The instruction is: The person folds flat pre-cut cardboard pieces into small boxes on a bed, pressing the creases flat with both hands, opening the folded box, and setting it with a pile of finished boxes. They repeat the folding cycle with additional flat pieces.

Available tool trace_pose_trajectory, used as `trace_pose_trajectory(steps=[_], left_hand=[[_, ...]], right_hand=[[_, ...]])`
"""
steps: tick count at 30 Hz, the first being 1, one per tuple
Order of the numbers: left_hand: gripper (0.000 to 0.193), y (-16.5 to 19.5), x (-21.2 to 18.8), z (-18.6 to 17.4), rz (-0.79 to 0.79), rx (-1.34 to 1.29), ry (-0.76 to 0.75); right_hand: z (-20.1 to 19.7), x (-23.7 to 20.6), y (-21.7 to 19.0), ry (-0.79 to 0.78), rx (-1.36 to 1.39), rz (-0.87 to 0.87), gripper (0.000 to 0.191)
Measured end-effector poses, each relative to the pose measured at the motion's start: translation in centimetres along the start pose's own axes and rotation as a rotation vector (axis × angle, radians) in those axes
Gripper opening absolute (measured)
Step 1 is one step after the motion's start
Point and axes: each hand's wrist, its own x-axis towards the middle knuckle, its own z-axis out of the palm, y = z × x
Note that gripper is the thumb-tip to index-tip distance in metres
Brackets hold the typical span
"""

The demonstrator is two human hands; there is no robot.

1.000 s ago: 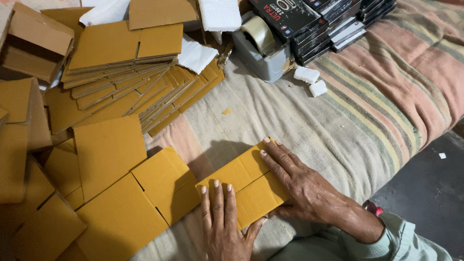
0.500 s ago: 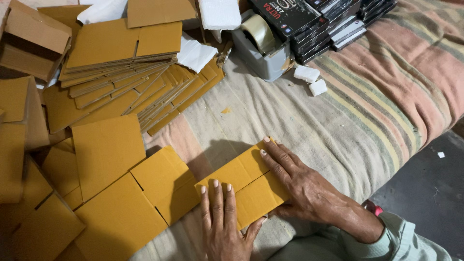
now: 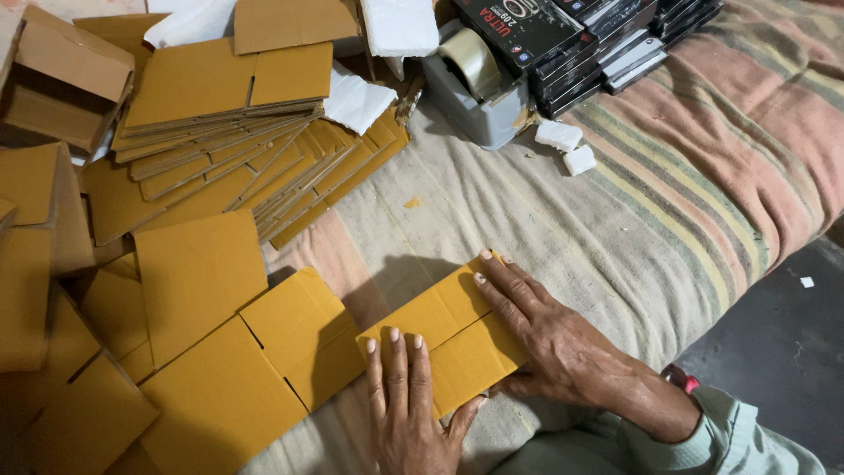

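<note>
- Blanket point(image 3: 668, 202), striped in faded pink, beige and olive, covers the surface under everything; a dark floor point(image 3: 782, 352) shows past its edge at lower right.
- Flat cardboard blanks, mustard yellow, fill the left side: a fanned pile point(image 3: 255, 149) at upper left, and loose sheets point(image 3: 220, 352) overlapping one another at lower left.
- Open box point(image 3: 61, 79) of the same cardboard sits at the top left corner, its flap raised.
- Black packs point(image 3: 580, 44) are stacked at the top, just right of a grey tape dispenser point(image 3: 479, 97) with a roll of clear tape on it.
- White foam pieces point(image 3: 378, 26) lie among the cardboard at the top; two small white bits point(image 3: 567, 145) rest on the blanket below the packs.
- Folded blank point(image 3: 444, 339) lies flat on the blanket at lower centre, just beside the loose sheets, under both hands.
- Right hand point(image 3: 554, 339) lies flat and spread, palm down, across the blank's right half, fingertips near its far edge; it presses rather than grips.
- Left hand point(image 3: 409, 409) lies palm down on the blank's near edge, fingers straight and together, thumb out to the right; it grips nothing either.
- Red band point(image 3: 681, 380) shows at the right wrist, above a pale green sleeve point(image 3: 730, 431).
</note>
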Motion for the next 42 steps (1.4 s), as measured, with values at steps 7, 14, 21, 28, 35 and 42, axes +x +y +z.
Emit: trace_pose_trajectory(steps=[7,14,21,28,35,42], left_hand=[[0.097,0.1,0.1,0.1,0.002,0.021,0.022],[0.097,-0.1,0.0,0.0,0.037,0.005,0.030],[0.099,0.0,-0.1,0.1,0.033,-0.003,0.037],[0.099,0.0,-0.3,0.2,0.027,-0.007,0.023],[0.101,0.6,0.2,-0.4,0.019,-0.018,0.027],[0.126,3.1,2.0,-1.6,-0.229,0.234,-0.297]], right_hand=[[0.1,0.0,0.2,0.016,0.013,-0.030,0.138],[-0.2,-0.2,0.3,0.024,0.024,-0.065,0.133],[-0.4,-0.3,0.0,0.026,0.026,-0.065,0.135],[-0.1,-0.3,0.2,0.064,0.028,-0.100,0.135],[0.7,-0.6,0.8,0.100,-0.097,-0.110,0.133],[2.4,-0.8,-1.0,0.263,-0.454,-0.216,0.115]])
